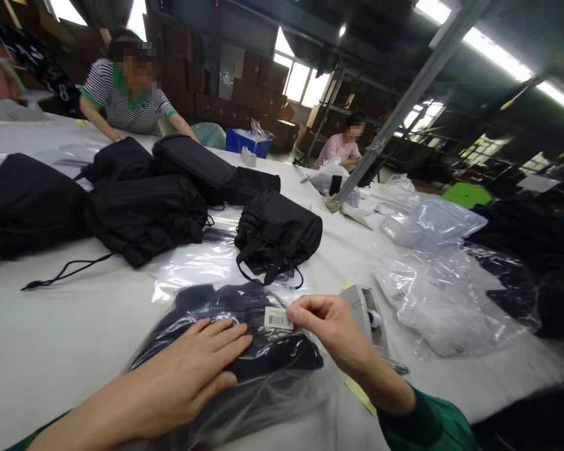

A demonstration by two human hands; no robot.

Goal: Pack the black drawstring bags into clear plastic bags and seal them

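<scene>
Head view: clear bag (pixel 267 391) encloses dark fabric (pixel 282 354) under left hand (pixel 200 364).

Blown-out windows (pixel 316 86), dim background

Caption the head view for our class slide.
Left hand flat on clear plastic bag, right hand pinching a barcode label.

On a white table (pixel 84 313), a plastic-wrapped dark item (pixel 279 352) is laid beneath the left hand (pixel 204 360), a grey device (pixel 360 307) is set beside the right hand (pixel 329 324), clear plastic (pixel 432 300) farther right, and black bags (pixel 145 210) are strewn ahead of both.
</scene>
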